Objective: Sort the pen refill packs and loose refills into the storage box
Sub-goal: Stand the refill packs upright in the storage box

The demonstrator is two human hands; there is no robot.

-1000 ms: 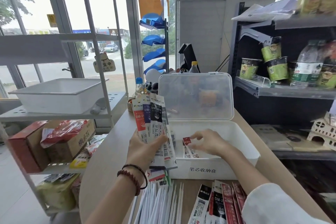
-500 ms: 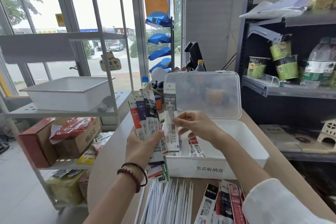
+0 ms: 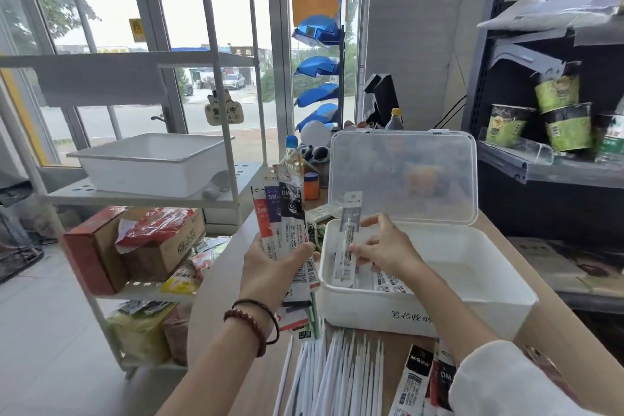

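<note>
My left hand (image 3: 273, 267) grips a fan of several pen refill packs (image 3: 282, 216) upright, left of the white storage box (image 3: 472, 300). My right hand (image 3: 381, 250) pinches one clear refill pack (image 3: 347, 240) and holds it upright over the box's left end. Its lower end dips inside the box. A few packs (image 3: 388, 282) lie on the box floor. The translucent lid (image 3: 401, 176) stands open at the back. Loose white refills (image 3: 337, 371) lie on the table in front of the box, and more packs (image 3: 425, 378) lie at the bottom right.
A white wire shelf (image 3: 141, 196) with a white tray (image 3: 152, 162) and cardboard boxes (image 3: 135, 246) stands left of the round wooden table (image 3: 219, 297). A dark shelf (image 3: 540, 165) with cups and bottles stands at the right. Bottles and small items sit behind the storage box.
My right hand drew one clear pack out of the fan in my left hand and carried it right and down into the box. The left hand stayed put.
</note>
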